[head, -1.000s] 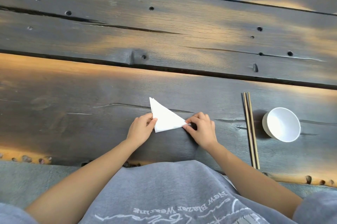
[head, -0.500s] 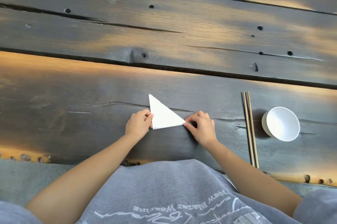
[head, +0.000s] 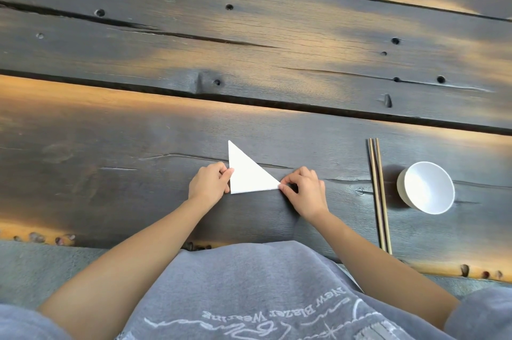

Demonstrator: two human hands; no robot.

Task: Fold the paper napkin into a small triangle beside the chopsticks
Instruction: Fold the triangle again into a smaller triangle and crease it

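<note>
The person wore a grey fleece top (head: 249, 284) with short sleeves and white embroidered lettering, "New Blazer Wear.ing", at 6 o'clock; forearms bare.

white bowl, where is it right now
In the head view the white bowl sits on the wooden table's right side, just right of the chopsticks.
</note>
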